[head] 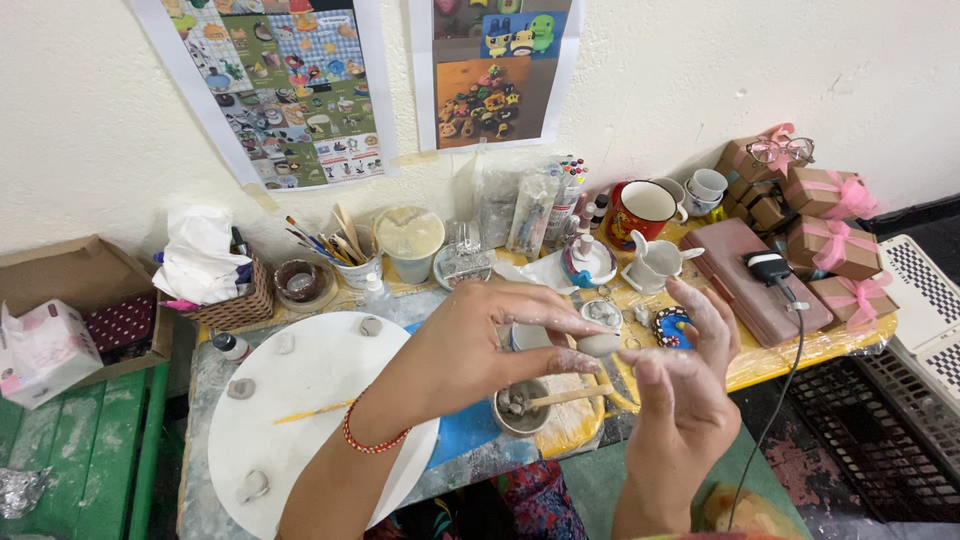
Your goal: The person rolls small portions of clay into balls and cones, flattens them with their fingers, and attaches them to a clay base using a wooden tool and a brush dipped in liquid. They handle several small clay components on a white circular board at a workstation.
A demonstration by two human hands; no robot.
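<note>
My left hand, clay-smeared and with a red bead bracelet at the wrist, pinches a small grey lump of clay at its fingertips. My right hand is raised beside it, fingers spread, its thumb close to the lump. Below both hands stands a small grey bowl with a wooden tool resting in it, on a yellow sponge. A round white board lies to the left with several small clay pieces and a thin brush on it.
At the back stand a red mug, a white clay jug, a cup of brushes, a plastic tub and a tissue basket. Pink-ribboned brown boxes and a mauve case sit right; a cardboard box left.
</note>
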